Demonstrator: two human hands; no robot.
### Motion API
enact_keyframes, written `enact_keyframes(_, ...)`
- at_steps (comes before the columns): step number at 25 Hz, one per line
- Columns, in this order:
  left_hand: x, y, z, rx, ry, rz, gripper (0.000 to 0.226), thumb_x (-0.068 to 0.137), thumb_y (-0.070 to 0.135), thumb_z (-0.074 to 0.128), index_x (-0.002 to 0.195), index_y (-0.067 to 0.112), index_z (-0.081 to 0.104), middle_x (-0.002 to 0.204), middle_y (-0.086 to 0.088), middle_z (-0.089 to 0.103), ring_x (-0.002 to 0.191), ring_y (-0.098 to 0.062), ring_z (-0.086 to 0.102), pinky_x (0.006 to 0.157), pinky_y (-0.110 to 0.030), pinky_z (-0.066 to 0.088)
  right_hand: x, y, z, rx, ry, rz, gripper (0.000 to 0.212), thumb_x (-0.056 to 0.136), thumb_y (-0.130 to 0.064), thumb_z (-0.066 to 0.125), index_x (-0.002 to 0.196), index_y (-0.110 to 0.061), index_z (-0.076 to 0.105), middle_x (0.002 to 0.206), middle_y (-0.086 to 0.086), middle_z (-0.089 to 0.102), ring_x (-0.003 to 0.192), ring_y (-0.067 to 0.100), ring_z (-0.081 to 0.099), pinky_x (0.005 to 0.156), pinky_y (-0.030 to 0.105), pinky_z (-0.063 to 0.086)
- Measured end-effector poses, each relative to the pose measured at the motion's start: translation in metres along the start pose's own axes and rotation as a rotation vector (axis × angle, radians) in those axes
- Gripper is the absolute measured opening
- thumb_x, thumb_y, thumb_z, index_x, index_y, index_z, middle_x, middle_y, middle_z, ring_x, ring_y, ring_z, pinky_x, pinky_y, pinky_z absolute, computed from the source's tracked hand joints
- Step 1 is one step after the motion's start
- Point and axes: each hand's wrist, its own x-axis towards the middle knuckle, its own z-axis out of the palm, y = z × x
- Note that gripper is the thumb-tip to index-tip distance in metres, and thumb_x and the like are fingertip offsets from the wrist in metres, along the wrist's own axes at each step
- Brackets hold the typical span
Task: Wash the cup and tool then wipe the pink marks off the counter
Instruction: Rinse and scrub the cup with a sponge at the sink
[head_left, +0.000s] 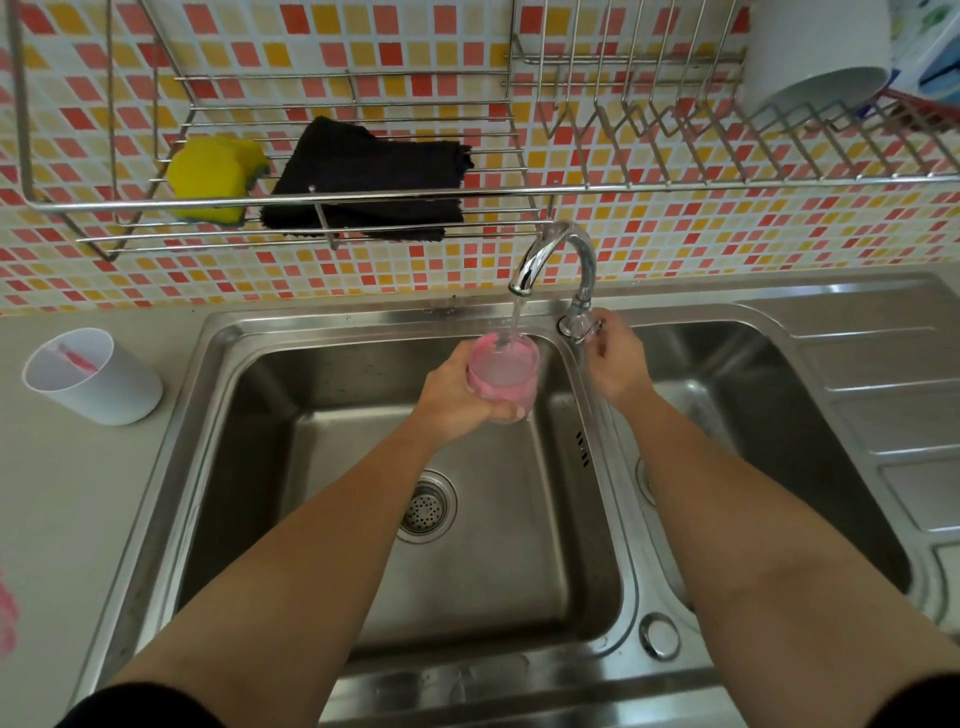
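My left hand (457, 395) grips a clear cup (503, 371) smeared pink inside, held upright over the left sink basin (363, 519). Water runs from the faucet (558, 254) straight into the cup, and a thin dark tool stands in it near the far rim. My right hand (613, 358) is closed around the faucet handle (582, 326) at the tap's base. Pink marks (6, 608) stain the counter at the far left edge.
A white cup (88, 376) with a pink item inside stands on the counter left of the sink. On the wall rack (291, 200) lie a yellow sponge (213, 179) and a black cloth (369, 182). A second basin (737, 395) and drainboard (883, 395) lie to the right.
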Motion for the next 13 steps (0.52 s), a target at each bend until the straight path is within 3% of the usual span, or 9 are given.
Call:
enact_keyframes(3,-0.009,0.000,-0.005,-0.034,-0.007,0.019,0.092,0.049,0.019,0.090,0.128,0.033,0.046,0.118,0.009,0.059,0.109,-0.013,0.056,0.094,-0.029,0.049,-0.026,-0.003,-0.013,-0.014,0.323,-0.003,0.027,0.097,-0.019,0.042,0.102,-0.001,0.062,0.093,0.021,0.065,0.085,0.033,0.059,0.073,0.034,0.041)
enact_keyframes(5,-0.020,0.002,-0.013,-0.051,-0.002,0.031,0.090,0.050,0.017,0.089,0.128,0.033,0.046,0.118,0.008,0.058,0.109,-0.013,0.056,0.093,-0.028,0.048,-0.049,-0.022,-0.019,-0.008,0.396,-0.043,0.042,0.099,-0.032,0.036,0.074,-0.005,0.058,0.067,0.018,0.060,0.063,0.030,0.054,0.059,0.030,0.033)
enact_keyframes(8,-0.040,0.005,-0.033,-0.074,0.024,0.062,0.087,0.052,0.014,0.089,0.126,0.033,0.046,0.118,0.007,0.057,0.109,-0.013,0.055,0.090,-0.026,0.048,-0.074,-0.074,-0.031,0.086,0.445,-0.400,0.048,0.095,-0.031,0.032,0.052,-0.014,0.042,0.044,0.004,0.038,0.039,0.019,0.035,0.047,0.022,0.022)
enact_keyframes(11,-0.064,0.007,-0.061,-0.080,0.056,0.073,0.084,0.056,0.011,0.087,0.123,0.034,0.044,0.114,0.014,0.054,0.105,-0.007,0.052,0.087,-0.023,0.044,-0.086,-0.144,-0.043,0.200,0.430,-0.856,0.045,0.095,-0.022,0.038,0.055,-0.006,0.049,0.050,0.002,0.042,0.049,0.011,0.035,0.051,0.021,0.027)
enact_keyframes(13,-0.078,0.006,-0.082,-0.084,0.080,0.078,0.084,0.056,0.012,0.088,0.121,0.038,0.042,0.111,0.019,0.052,0.107,-0.008,0.050,0.089,-0.025,0.044,-0.090,-0.203,-0.047,0.215,0.420,-1.002,0.035,0.094,-0.019,0.042,0.066,-0.003,0.054,0.063,-0.002,0.044,0.062,0.004,0.035,0.059,0.016,0.028)
